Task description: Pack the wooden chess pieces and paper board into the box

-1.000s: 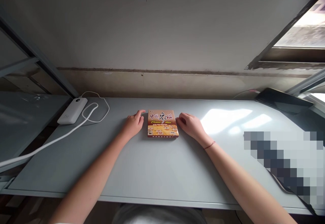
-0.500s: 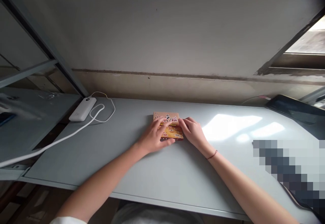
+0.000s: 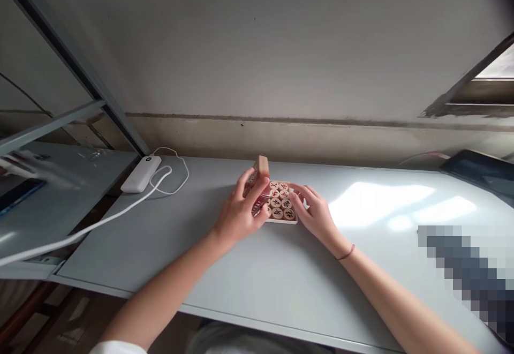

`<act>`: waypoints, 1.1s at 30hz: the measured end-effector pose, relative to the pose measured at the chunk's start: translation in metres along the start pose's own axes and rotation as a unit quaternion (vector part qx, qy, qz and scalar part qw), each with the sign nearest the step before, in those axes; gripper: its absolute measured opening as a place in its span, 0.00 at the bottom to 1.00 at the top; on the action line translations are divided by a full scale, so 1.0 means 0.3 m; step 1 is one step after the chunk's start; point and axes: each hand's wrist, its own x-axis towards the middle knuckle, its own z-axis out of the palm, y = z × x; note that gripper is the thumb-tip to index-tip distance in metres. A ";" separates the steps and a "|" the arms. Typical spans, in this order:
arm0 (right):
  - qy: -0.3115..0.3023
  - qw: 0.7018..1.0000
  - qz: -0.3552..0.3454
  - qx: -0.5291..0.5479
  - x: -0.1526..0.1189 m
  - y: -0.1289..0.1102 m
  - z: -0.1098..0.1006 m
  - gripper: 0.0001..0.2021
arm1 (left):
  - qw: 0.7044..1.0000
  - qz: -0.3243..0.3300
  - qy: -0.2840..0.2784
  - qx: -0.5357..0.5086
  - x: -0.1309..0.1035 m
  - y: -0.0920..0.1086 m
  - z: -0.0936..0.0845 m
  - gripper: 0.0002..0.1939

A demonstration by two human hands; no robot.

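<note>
A shallow white tray (image 3: 286,222) of Chinese chess pieces (image 3: 277,213) lies on the desk in front of me. The round wooden pieces sit in rows, some with red characters and some with black. My left hand (image 3: 242,212) grips the printed cardboard lid (image 3: 263,166), which stands tilted up along the tray's left side. Its fingers and thumb wrap round the lid and hide much of it, along with the leftmost pieces. At the tray's right edge, my right hand (image 3: 313,209) has its thumb and index finger closed on the rim.
A white power bank (image 3: 141,174) with a looped white cable (image 3: 120,212) lies at the desk's left, beside a metal frame post (image 3: 124,129). A dark flat device (image 3: 482,174) rests at the back right. The wall (image 3: 257,65) rises behind the desk (image 3: 257,284).
The lid has come up off the box and tipped leftward in my left hand, uncovering the chess pieces. My right hand stays at the box's right side. The view has shifted slightly.
</note>
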 end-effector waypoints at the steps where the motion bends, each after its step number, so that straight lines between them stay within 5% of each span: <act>1: 0.009 1.000 0.014 -0.009 0.001 0.004 0.003 0.18 | 1.000 -0.012 -0.004 0.009 0.004 0.002 -0.026 0.30; 7: -0.023 0.993 0.103 -0.050 0.006 0.021 0.005 0.16 | 0.991 -0.115 0.020 0.067 -0.018 -0.019 -0.150 0.12; 12: -0.063 0.987 0.127 -0.071 0.012 0.015 0.001 0.18 | 0.968 -0.144 0.056 0.197 -0.061 -0.075 -0.195 0.07; 15: -0.074 0.985 0.142 -0.070 0.020 0.013 -0.006 0.19 | 0.960 -0.149 0.025 0.236 -0.068 -0.097 -0.179 0.08; 19: -0.103 0.980 0.154 -0.071 0.029 0.010 -0.010 0.21 | 0.979 -0.136 -0.108 0.106 -0.050 -0.101 -0.119 0.16; 24: -0.127 0.980 0.149 -0.045 0.030 -0.009 0.005 0.22 | 0.962 -0.168 -0.209 0.055 -0.028 -0.087 -0.084 0.22; 28: -0.132 0.981 0.136 -0.038 0.032 -0.025 0.020 0.21 | 0.959 -0.169 -0.222 0.043 -0.039 -0.092 -0.097 0.22; 33: -0.131 0.983 0.124 -0.036 0.036 -0.032 0.029 0.20 | 0.972 -0.133 -0.165 0.103 0.014 -0.099 -0.086 0.19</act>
